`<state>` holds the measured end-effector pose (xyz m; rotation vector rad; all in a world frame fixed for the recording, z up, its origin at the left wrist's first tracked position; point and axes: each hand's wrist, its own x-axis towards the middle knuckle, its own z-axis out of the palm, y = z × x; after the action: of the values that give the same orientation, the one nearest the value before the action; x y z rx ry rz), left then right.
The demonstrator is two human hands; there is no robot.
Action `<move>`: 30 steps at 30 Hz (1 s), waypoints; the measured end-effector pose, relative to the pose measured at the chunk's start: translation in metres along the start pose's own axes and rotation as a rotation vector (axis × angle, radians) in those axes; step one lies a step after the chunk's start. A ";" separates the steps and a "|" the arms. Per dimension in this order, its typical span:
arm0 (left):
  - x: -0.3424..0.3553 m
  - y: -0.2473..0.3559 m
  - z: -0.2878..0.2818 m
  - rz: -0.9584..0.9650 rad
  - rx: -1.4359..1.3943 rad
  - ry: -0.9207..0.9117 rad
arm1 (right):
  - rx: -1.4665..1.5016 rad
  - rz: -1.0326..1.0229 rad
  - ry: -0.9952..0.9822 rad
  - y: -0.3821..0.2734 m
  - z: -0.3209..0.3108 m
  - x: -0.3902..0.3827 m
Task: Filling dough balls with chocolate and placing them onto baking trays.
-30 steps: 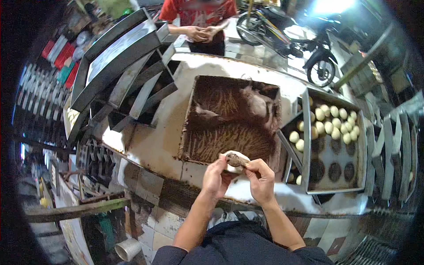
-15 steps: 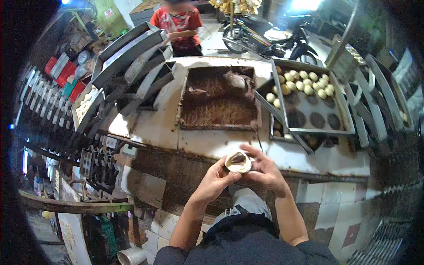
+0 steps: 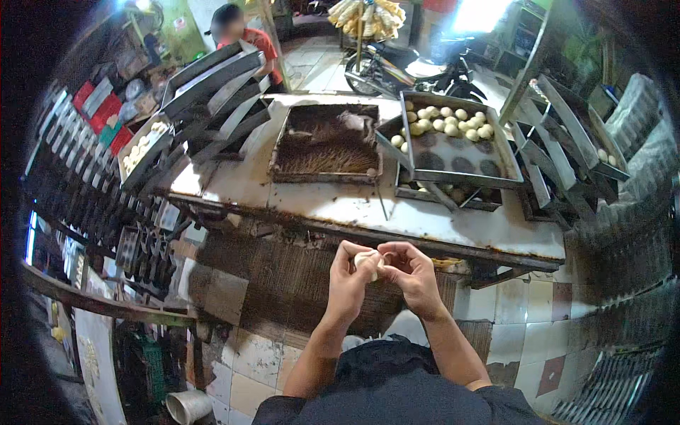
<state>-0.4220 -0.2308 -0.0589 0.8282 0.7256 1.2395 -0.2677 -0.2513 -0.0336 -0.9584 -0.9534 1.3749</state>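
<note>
My left hand [image 3: 350, 283] and my right hand [image 3: 414, 280] meet in front of me, below the worktable's near edge. Their fingers close around a small pale piece of dough [image 3: 366, 264]; its filling is now hidden. Beyond them on the worn pale table [image 3: 234, 185] lies a square tray [image 3: 326, 176] with dark brown, powdery contents. To its right, a metal tray [image 3: 467, 177] holds several round dough balls [image 3: 451, 129] above dark circles, resting on another tray with more balls.
Stacked metal trays stand left [image 3: 212, 99] and right [image 3: 581, 149]. A person in red [image 3: 258, 49] is behind the left stack. A motorbike [image 3: 397, 71] is parked beyond the table. A wooden rail [image 3: 106, 301] runs at lower left, near a white bucket [image 3: 189, 407].
The open dough with dark filling is now pinched between my fingers. The table sits higher and farther away in view. The person in red has moved left, behind the stacked trays.
</note>
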 end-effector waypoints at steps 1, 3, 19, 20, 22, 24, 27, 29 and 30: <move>-0.003 0.001 0.016 0.015 0.201 -0.032 | 0.001 0.005 -0.009 0.006 -0.020 -0.002; -0.004 0.005 0.044 0.162 0.492 -0.141 | 0.077 -0.041 0.025 0.007 -0.057 -0.006; 0.089 -0.153 0.295 0.283 0.968 -0.784 | -0.114 -0.088 0.470 -0.074 -0.331 -0.050; 0.099 -0.154 0.299 0.276 0.982 -0.768 | -0.104 -0.080 0.455 -0.078 -0.335 -0.043; 0.120 -0.148 0.298 -0.177 0.964 -0.589 | -0.166 -0.079 0.350 -0.089 -0.335 -0.026; 0.137 -0.146 0.283 -0.259 0.988 -0.536 | -0.245 -0.193 0.291 -0.084 -0.335 -0.005; 0.151 -0.133 0.277 -0.204 0.923 -0.691 | -0.107 -0.011 0.290 -0.076 -0.333 0.021; 0.171 -0.122 0.278 -0.272 0.931 -0.698 | -0.241 -0.049 0.306 -0.081 -0.328 0.044; 0.181 -0.118 0.275 -0.330 0.945 -0.715 | -0.374 -0.101 0.324 -0.083 -0.325 0.054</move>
<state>-0.0974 -0.1065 -0.0225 1.7167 0.7903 0.1844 0.0657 -0.1924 -0.0654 -1.3479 -1.0102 0.9346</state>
